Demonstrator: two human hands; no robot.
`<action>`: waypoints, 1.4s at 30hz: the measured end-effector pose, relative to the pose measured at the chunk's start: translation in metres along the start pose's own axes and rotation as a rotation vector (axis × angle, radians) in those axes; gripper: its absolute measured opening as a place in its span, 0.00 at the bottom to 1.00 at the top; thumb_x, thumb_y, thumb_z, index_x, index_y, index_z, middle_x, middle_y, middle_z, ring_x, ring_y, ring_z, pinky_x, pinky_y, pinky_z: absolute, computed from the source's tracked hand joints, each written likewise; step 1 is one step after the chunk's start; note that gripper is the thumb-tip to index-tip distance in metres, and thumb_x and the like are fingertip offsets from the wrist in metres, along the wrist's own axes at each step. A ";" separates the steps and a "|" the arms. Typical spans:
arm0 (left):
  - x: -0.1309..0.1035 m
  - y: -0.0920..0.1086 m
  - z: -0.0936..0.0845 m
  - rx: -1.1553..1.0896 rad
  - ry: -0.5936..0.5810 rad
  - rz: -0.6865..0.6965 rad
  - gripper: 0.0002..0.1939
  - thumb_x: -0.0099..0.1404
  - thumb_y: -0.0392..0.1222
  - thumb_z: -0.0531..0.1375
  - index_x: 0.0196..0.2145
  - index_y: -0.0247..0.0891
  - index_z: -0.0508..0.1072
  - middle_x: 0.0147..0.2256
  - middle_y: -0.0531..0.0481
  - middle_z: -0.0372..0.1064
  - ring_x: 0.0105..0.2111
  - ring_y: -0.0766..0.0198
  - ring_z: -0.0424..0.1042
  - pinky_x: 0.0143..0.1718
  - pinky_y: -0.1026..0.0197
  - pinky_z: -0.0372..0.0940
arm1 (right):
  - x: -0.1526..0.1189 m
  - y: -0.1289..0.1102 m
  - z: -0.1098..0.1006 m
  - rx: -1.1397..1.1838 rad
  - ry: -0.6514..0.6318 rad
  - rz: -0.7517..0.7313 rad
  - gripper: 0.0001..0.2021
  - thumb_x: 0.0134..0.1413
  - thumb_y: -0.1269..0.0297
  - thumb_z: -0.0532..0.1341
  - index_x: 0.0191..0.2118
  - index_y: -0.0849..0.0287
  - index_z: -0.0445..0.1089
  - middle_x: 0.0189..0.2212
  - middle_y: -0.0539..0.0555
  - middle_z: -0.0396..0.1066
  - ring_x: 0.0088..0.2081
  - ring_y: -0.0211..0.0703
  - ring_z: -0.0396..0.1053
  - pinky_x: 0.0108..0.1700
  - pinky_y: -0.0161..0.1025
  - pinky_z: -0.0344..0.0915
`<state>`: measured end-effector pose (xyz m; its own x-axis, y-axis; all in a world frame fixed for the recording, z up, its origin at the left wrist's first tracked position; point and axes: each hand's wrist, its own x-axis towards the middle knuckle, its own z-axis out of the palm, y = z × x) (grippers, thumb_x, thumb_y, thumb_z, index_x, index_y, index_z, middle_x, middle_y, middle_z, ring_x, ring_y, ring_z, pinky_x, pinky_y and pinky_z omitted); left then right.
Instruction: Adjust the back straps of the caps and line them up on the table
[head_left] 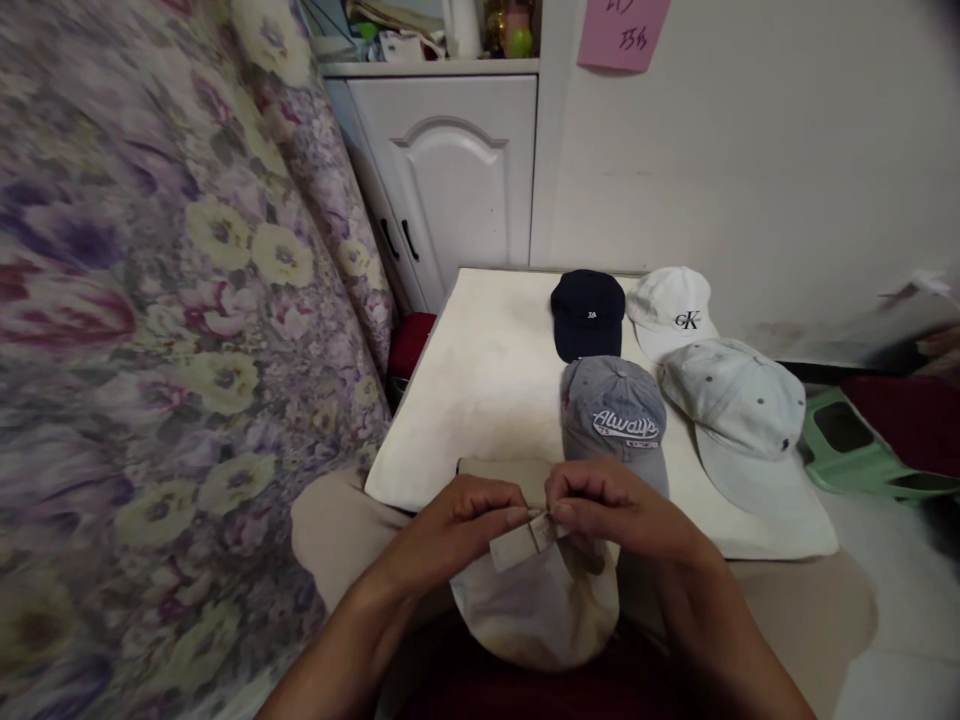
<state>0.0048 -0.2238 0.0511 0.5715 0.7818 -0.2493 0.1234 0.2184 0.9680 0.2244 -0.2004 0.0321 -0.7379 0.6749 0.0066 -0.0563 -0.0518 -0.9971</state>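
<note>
A beige baseball cap is held over my lap, its crown toward me and its brim partly seen beyond my fingers. My left hand is closed, thumb and fingers pinching the cap's back strap. Close beside it, my right hand pinches the same strap near its fastening. The fastening itself is partly hidden by my fingertips. Just past my right hand lies a grey cap with "Always" lettering, its brim partly covered by that hand.
A cream-topped table stands in front of me. On it sit a navy cap, a white cap and a pale grey cap. A floral curtain hangs at left. A green stool stands at right; a white cabinet is behind.
</note>
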 end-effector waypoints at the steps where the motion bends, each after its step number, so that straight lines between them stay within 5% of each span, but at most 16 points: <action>1: 0.000 0.000 0.000 0.006 -0.010 0.006 0.20 0.66 0.53 0.58 0.22 0.37 0.64 0.19 0.58 0.51 0.21 0.70 0.49 0.23 0.63 0.45 | 0.000 0.000 0.000 -0.002 0.004 0.006 0.17 0.62 0.52 0.62 0.30 0.61 0.67 0.20 0.46 0.64 0.21 0.31 0.60 0.21 0.28 0.55; 42: 0.004 -0.003 -0.004 0.037 -0.037 0.099 0.26 0.67 0.53 0.58 0.19 0.40 0.50 0.20 0.60 0.40 0.21 0.70 0.41 0.23 0.60 0.39 | 0.003 0.007 0.001 0.069 -0.020 0.048 0.18 0.61 0.50 0.62 0.30 0.61 0.67 0.20 0.45 0.62 0.20 0.30 0.58 0.21 0.28 0.53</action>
<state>0.0034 -0.2187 0.0469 0.6119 0.7762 -0.1520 0.0941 0.1194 0.9884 0.2206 -0.1997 0.0249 -0.7539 0.6559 -0.0389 -0.0665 -0.1350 -0.9886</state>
